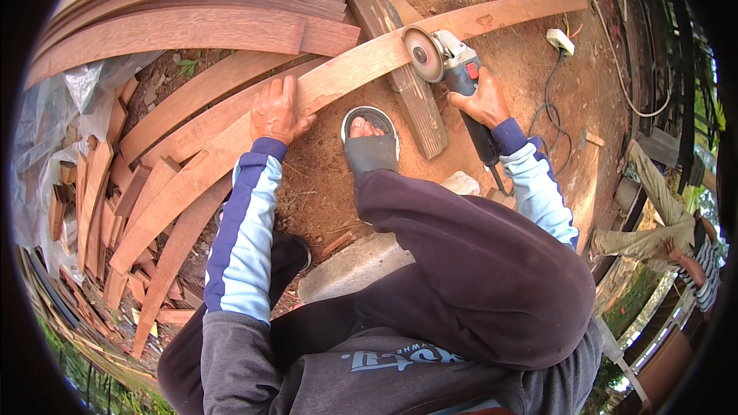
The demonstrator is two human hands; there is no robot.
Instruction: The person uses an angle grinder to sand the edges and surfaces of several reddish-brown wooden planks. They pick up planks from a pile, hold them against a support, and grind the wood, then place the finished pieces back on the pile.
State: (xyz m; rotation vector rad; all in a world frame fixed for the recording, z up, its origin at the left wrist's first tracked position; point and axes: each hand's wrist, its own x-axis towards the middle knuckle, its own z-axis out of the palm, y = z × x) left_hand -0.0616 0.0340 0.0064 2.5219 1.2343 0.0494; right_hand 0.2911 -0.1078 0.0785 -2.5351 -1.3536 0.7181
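Observation:
My right hand [486, 100] is wrapped round the dark body of an angle grinder [463, 69]. The grinder's round disc [422, 54] stands on edge against the near side of a long wooden plank [350, 69]; whether it spins I cannot tell. My left hand [280, 111] lies on that plank left of the disc, its fingers and thumb spread over the wood. A thick wooden beam [415, 111] passes beneath the plank. My sandalled foot [370, 138] rests on the ground just left of the beam.
Stacked planks [177, 31] fill the upper left, above a heap of offcuts [138, 207] and clear plastic sheeting [46, 131]. A white socket block [560, 41] with a black cord [547, 104] lies at right. Another person [661, 223] sits far right. A concrete block [357, 265] is near my legs.

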